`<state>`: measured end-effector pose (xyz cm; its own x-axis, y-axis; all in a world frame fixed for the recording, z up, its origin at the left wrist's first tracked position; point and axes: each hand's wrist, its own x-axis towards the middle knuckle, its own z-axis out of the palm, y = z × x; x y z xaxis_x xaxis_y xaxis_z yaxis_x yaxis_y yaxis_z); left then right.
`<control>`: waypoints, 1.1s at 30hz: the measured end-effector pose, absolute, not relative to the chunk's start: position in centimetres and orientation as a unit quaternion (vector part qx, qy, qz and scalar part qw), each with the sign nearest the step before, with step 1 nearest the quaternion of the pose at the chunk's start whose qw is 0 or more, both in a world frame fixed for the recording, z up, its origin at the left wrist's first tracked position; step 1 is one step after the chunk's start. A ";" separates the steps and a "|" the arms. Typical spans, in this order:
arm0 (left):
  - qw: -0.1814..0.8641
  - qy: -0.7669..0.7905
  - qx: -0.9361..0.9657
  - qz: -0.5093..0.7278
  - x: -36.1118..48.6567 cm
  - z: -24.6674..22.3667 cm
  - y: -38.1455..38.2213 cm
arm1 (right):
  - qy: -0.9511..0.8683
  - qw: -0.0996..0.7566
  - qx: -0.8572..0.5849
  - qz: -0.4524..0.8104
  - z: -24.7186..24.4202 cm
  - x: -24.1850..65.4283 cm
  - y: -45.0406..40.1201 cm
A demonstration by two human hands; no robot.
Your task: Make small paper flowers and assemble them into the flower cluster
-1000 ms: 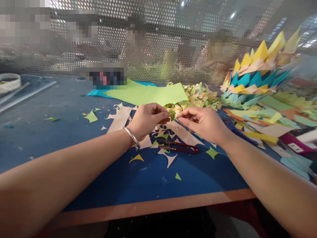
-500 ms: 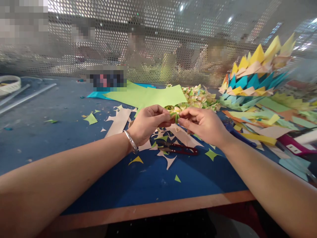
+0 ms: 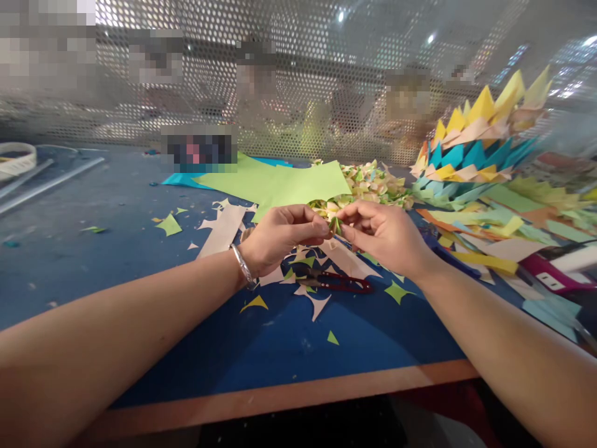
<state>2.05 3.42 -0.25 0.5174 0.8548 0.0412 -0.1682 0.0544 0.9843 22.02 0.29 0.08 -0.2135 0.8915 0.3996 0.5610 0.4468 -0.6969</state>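
Note:
Between my two hands is a small folded green paper piece (image 3: 336, 225), above the middle of the blue table (image 3: 280, 348). My left hand (image 3: 289, 233), with a silver bangle at the wrist, pinches its left side. The fingertips of my right hand (image 3: 385, 233) are closed on its right side. Just below my hands lie dark red thread snips (image 3: 342, 282) among pale and green paper scraps (image 3: 317, 305). Behind my hands are a large light green sheet (image 3: 289, 183) and a heap of small folded paper pieces (image 3: 377, 183).
At the right stands a tiered spiky paper construction (image 3: 471, 155), with paper strips (image 3: 494, 224) and a magenta object (image 3: 545, 274) in front. Clear rods (image 3: 56, 183) and a white ring (image 3: 16, 160) lie far left. A perforated metal screen (image 3: 298, 81) rises behind the table.
My left fingertips have shifted slightly right and down around the small green piece, which now looks more upright. The camera view has moved slightly.

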 end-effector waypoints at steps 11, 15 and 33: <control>0.638 0.302 0.573 0.417 2.2 -0.1 3.1 | -0.758 0.399 -0.460 0.233 0.1 22.0 0.2; 0.621 0.314 0.585 0.417 2.4 -0.1 3.0 | -0.761 0.398 -0.455 0.237 0.0 22.0 0.2; 0.744 0.292 0.552 0.236 1.0 0.1 5.0 | -0.802 0.308 -0.417 0.298 0.7 21.5 -1.0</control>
